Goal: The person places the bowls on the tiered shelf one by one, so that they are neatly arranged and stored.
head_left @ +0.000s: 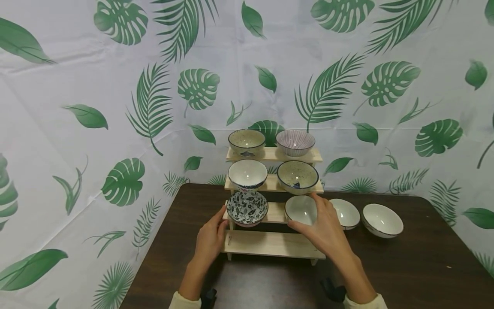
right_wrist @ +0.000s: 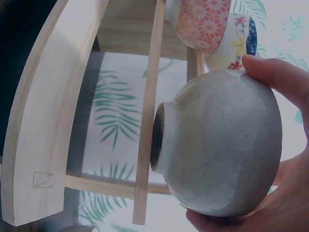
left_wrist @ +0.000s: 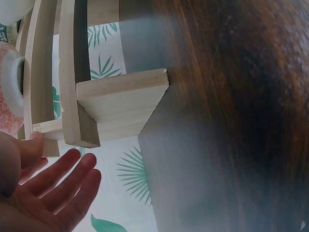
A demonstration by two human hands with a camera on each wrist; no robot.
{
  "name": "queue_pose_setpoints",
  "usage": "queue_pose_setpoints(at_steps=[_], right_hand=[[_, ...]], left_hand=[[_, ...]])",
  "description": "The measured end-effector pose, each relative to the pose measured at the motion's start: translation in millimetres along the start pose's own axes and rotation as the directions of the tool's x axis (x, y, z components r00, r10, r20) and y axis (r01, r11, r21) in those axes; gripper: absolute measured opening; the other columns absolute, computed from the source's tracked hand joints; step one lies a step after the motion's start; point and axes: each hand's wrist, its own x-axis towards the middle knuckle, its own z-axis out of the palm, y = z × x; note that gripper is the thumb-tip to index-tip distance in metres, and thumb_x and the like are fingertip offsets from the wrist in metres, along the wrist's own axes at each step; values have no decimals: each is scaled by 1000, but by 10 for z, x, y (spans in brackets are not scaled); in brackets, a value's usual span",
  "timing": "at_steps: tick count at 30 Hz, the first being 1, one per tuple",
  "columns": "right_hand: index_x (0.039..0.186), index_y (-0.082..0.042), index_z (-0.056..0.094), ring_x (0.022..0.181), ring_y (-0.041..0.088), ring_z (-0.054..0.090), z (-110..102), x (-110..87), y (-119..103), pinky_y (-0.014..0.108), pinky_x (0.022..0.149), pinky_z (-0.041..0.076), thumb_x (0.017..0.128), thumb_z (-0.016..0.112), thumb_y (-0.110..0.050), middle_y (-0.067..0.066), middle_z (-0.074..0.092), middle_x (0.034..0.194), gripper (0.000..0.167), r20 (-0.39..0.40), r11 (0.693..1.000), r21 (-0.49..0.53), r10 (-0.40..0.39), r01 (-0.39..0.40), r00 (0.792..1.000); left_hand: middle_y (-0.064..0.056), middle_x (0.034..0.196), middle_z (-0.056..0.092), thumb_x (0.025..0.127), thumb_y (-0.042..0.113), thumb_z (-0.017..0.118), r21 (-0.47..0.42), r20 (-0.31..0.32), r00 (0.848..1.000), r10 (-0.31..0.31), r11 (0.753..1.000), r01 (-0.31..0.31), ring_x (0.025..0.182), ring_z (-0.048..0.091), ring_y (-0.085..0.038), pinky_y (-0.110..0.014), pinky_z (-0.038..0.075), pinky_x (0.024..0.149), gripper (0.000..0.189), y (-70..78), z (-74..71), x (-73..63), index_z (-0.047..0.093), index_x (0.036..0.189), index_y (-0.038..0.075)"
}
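Observation:
My right hand (head_left: 326, 225) grips a plain pale bowl (head_left: 301, 209) by its rim, thumb on one side and fingers on the other. In the right wrist view the foot of that pale bowl (right_wrist: 217, 145) is at a slat of the wooden tiered rack (head_left: 274, 244). My left hand (head_left: 210, 236) is at the rack's left end, beside a bowl with a black-and-white leaf pattern inside (head_left: 247, 208). The left wrist view shows the left fingers (left_wrist: 67, 188) loosely extended by the rack's end, holding nothing, and the bowl's red floral outside (left_wrist: 9, 87).
On the upper tiers stand a speckled bowl (head_left: 247, 141), a striped bowl (head_left: 295, 141), a white bowl (head_left: 248, 174) and a blue-rimmed bowl (head_left: 298, 176). Two white bowls, one nearer (head_left: 345, 213) and one farther right (head_left: 382, 219), sit on the dark table (head_left: 424, 257). A leaf-print cloth hangs behind.

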Motion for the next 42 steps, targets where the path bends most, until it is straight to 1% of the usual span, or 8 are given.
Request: queue_pose_setpoints(at_steps=[6,10,18,24,28,33,37,42], right_hand=[[157,-9,35,143,46,38,8,36,6,69,109,38,79,81,-61,27,38,156,105,-7,1000,28,-4,4,1000],[153,-7,39,144,45,37,17,64,-2,67,111,37,79,81,-62,27,37,157,101,-5,999,46,7,-7,1000],[145,-4,45,142,46,38,49,105,-37,65,109,39,79,84,-55,28,38,154,91,-32,998,65,18,-16,999],[143,-5,46,141,47,38,94,127,-67,66,108,39,79,85,-51,27,38,153,88,-48,998,67,-2,5,999],[142,-4,46,141,47,38,104,140,-73,66,108,39,79,85,-51,28,39,152,88,-52,998,65,-11,14,999],[142,-3,46,141,48,39,119,138,-63,66,108,39,79,85,-51,29,41,150,88,-62,998,60,-23,26,998],[140,-2,48,139,47,41,176,104,-52,65,107,40,78,86,-50,26,44,148,87,-72,998,65,-19,23,997],[138,0,49,136,45,40,237,88,-63,63,105,41,79,87,-48,24,43,145,85,-99,997,69,-30,37,995]], left_hand=[[-9,111,79,101,19,67,-8,3,1000,-4,1000,4,73,67,-17,-40,52,65,50,-16,20,17,56,150,13],[-7,110,79,102,20,66,-20,13,1000,-14,1000,14,71,66,-15,-36,50,63,50,-24,32,23,55,150,13],[-8,111,79,102,20,67,-30,25,1000,-15,999,16,68,61,-13,-35,48,63,51,-13,37,49,55,150,11],[-9,113,79,103,21,65,-35,30,999,-16,999,17,78,71,-19,-38,52,66,51,-12,22,74,53,151,12],[-9,113,79,102,21,66,-29,23,1000,-19,999,20,79,72,-20,-42,54,68,50,-10,20,82,54,151,12],[-10,110,79,102,19,66,-30,16,1000,-12,999,13,70,63,-15,-40,51,66,50,-11,13,73,55,150,11],[-8,110,79,102,20,66,-33,46,998,-39,999,40,64,53,-9,-35,47,65,51,-28,18,34,54,151,12],[-10,114,78,102,21,66,-30,35,999,-35,999,36,67,56,-10,-36,48,66,51,-43,27,42,54,151,12]])
